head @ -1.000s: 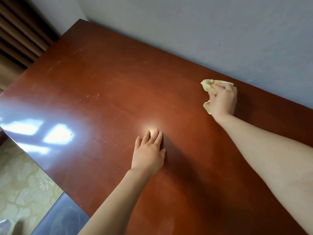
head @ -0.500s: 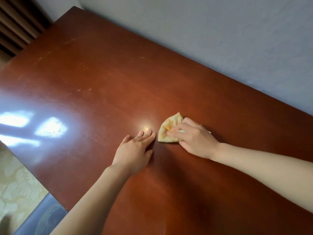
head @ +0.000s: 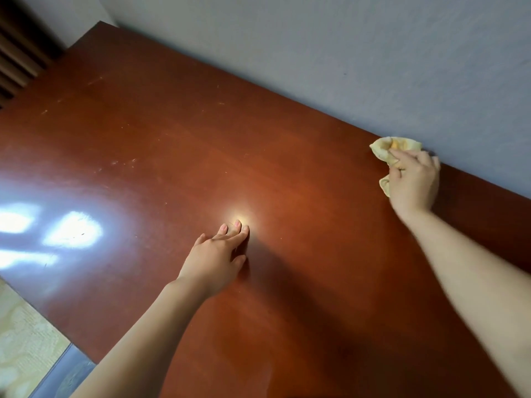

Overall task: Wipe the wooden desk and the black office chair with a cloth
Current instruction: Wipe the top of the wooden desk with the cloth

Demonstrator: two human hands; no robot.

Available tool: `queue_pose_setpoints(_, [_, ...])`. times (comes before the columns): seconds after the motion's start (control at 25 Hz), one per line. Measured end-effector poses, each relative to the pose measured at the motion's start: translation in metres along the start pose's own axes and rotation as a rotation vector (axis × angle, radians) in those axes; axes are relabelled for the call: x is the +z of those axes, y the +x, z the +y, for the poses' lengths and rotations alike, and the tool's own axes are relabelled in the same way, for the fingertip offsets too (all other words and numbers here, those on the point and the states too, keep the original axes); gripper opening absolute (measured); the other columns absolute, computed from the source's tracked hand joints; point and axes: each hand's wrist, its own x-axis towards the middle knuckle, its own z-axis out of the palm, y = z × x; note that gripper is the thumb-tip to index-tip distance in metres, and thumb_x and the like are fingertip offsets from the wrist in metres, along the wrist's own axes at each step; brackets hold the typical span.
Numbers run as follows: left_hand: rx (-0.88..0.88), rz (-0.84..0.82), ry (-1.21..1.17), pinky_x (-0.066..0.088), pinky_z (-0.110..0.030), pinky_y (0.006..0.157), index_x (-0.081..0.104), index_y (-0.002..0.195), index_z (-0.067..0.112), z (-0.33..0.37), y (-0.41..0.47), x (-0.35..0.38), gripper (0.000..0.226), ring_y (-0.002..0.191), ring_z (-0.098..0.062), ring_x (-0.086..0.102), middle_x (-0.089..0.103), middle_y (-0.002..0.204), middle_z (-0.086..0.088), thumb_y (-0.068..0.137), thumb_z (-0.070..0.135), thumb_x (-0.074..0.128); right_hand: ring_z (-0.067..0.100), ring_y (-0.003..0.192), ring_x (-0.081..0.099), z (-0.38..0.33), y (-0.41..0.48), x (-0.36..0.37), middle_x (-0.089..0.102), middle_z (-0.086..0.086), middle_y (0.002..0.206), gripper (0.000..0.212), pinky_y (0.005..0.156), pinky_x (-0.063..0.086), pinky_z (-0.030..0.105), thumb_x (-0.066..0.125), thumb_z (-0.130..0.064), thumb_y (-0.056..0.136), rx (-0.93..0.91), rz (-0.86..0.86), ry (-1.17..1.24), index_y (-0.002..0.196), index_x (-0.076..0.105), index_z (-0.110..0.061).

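Note:
The reddish-brown wooden desk (head: 143,145) fills most of the view. My right hand (head: 413,182) presses a crumpled yellow cloth (head: 388,147) onto the desk at its far edge, right against the wall, with the fingers curled over the cloth. My left hand (head: 218,257) rests flat on the middle of the desk, fingers straight and holding nothing. The black office chair is out of view.
A grey wall (head: 316,53) runs along the desk's far edge. Brown slatted blinds or curtain (head: 17,61) stand at the upper left. Patterned beige floor (head: 26,340) and a dark shiny surface (head: 71,374) show below the desk's near left edge. Window glare lies on the desk's left part.
My right hand has swept the cloth from the middle of the desk, beside my left hand, out to the far right edge by the wall. My left hand has stayed put.

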Motion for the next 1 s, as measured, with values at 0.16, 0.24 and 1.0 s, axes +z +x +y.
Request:
queue_pose_setpoints(0.16, [-0.008,0.010,-0.036,0.015,-0.034,0.114,0.016,0.150,0.034,0.000,-0.001,0.001,0.057,0.146,-0.012,0.007,0.008,0.158,0.014,0.098,0.025,0.039,0.038,0.081,0.053,-0.057,-0.059,0.010,0.068,0.014,0.093,0.035,0.074,0.047,0.042,0.061,0.006,0.074,-0.185,-0.010,0.161,0.100,0.074,-0.013])
queue_pose_setpoints(0.24, [-0.008,0.015,-0.035,0.015,-0.033,0.114,0.016,0.150,0.034,0.000,-0.001,0.002,0.058,0.146,-0.012,0.007,0.008,0.158,0.013,0.098,0.024,0.039,0.033,0.071,0.056,-0.075,-0.103,0.003,0.070,0.008,0.087,0.036,0.068,0.051,0.038,0.064,0.009,0.066,-0.565,-0.135,0.274,0.091,0.076,-0.014])
queue_pose_setpoints(1.0, [-0.041,0.132,0.170,-0.014,-0.045,0.113,0.003,0.150,0.037,-0.041,-0.004,-0.019,0.055,0.145,-0.005,-0.001,0.005,0.158,0.014,0.101,0.032,0.028,0.032,0.091,0.054,-0.126,0.000,0.043,0.067,0.007,0.107,0.034,0.070,0.050,0.037,0.062,0.001,0.080,-0.740,-0.390,0.072,0.106,0.073,-0.019])
